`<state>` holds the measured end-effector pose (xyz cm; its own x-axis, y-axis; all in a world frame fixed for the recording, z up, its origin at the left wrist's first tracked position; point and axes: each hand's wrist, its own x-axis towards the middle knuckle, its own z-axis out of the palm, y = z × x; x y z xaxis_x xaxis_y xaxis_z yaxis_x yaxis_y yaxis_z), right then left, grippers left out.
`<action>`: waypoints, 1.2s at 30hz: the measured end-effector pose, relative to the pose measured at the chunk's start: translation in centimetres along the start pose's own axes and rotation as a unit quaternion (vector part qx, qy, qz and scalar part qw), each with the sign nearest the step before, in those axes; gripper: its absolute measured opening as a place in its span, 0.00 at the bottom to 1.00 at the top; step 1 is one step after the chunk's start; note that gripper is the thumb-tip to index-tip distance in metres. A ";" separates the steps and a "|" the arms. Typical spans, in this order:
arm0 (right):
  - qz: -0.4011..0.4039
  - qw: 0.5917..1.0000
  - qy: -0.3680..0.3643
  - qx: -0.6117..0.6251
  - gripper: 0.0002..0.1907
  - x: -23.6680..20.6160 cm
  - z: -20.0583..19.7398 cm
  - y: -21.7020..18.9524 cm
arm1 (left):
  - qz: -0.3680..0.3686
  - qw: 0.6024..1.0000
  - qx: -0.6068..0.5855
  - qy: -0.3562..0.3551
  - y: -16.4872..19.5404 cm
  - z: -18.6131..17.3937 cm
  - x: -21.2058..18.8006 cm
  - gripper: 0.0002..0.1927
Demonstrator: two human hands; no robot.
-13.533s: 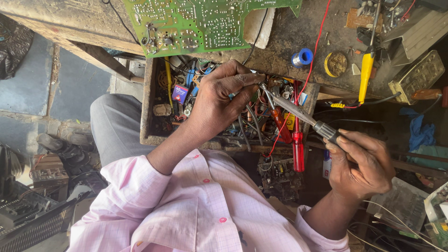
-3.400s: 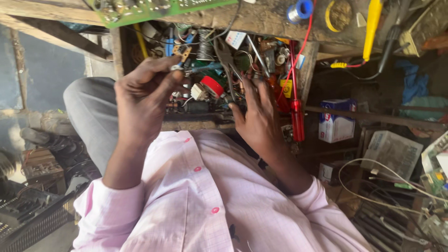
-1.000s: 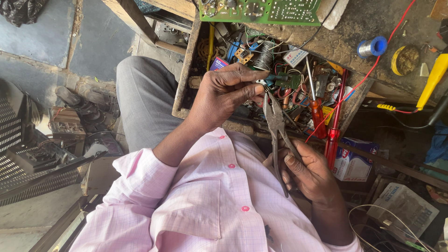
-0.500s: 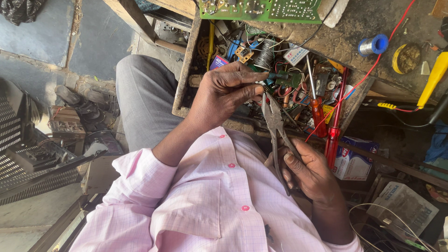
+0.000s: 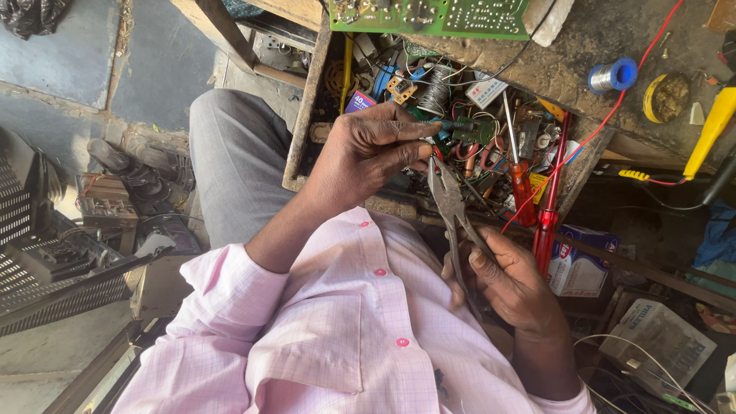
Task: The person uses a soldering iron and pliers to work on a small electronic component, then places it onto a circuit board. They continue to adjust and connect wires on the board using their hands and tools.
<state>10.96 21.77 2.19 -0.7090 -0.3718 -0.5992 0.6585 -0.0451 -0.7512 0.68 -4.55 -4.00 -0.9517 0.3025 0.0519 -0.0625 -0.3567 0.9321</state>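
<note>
Leftmost, a black perforated metal crate [image 5: 46, 261] sits on the floor beside the person's grey trouser leg [image 5: 238, 153]. Further in, the left hand [image 5: 364, 157] hovers over an open wooden drawer [image 5: 307, 115] crammed with wires and parts; its thumb and fingertips are pressed together, pinching a small dark component [image 5: 452, 126] at the drawer's middle. That part looks light, small and probably fragile, with thin leads that would bend easily, so a gentle fingertip pinch on its body seems the safer hold. Just below it, the tips of the steel pliers [image 5: 448, 203] point up toward the pinched part, their jaws nearly together. The pliers look stiff and fairly heavy, best gripped low on the two handles, which is where the right hand [image 5: 514, 284] is wrapped around them. To the right, two red-handled screwdrivers [image 5: 546, 230] lie in the drawer, and a solder spool [image 5: 611, 75] rests on the tabletop [image 5: 583, 38] beyond.
</note>
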 end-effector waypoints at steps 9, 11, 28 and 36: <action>0.033 0.999 -0.009 0.036 0.21 -0.2 -0.4 -0.2 | -0.002 0.999 0.008 -0.036 0.1 -0.4 0.0 0.15; 0.036 0.999 -0.007 0.037 0.23 -0.2 -0.6 -0.3 | 0.003 0.999 0.010 -0.049 0.2 -0.6 0.0 0.15; 0.025 0.997 -0.041 0.058 0.27 -1.1 -2.1 0.2 | -0.021 0.997 -0.066 -0.045 0.5 -0.2 0.3 0.12; 0.037 0.993 -0.049 0.098 0.28 -1.1 -1.5 0.2 | -0.009 0.997 -0.055 -0.049 0.4 -0.3 0.3 0.11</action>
<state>11.49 23.58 2.31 -0.6356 -0.4684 -0.6137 0.7508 -0.1899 -0.6326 0.26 -4.84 -3.72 -0.9164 0.3928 0.0762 -0.1163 -0.4437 0.8886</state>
